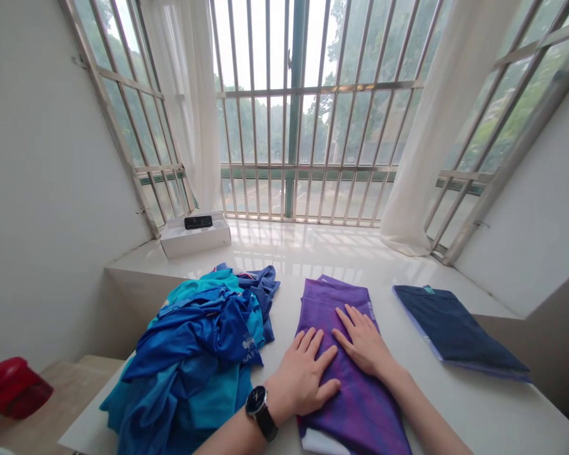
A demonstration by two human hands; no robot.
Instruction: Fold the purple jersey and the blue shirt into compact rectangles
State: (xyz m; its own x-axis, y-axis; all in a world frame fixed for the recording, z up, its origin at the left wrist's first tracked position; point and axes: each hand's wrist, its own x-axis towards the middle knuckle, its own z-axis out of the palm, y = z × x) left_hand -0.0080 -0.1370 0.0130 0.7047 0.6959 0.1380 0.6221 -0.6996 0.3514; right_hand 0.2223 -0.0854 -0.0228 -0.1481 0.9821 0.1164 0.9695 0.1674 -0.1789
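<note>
A purple garment [332, 303] lies folded into a long rectangle on the white table, with a bit of white showing at its near edge. My left hand [308, 373], with a black watch on the wrist, rests flat on its left side, fingers spread. On the upper right part of the same garment my right hand [360, 338] lies flat too, fingers apart. To the left is a rumpled heap of blue and teal clothes [194, 354]. A neatly folded dark navy garment [459, 328] with a lilac layer beneath lies to the right.
Behind the white table [436, 404], a white box [194, 240] with a black phone [198, 222] on top stands on the window sill [284, 243]. Barred windows and white curtains [417, 158] close off the back. A red object [14, 387] is at far left.
</note>
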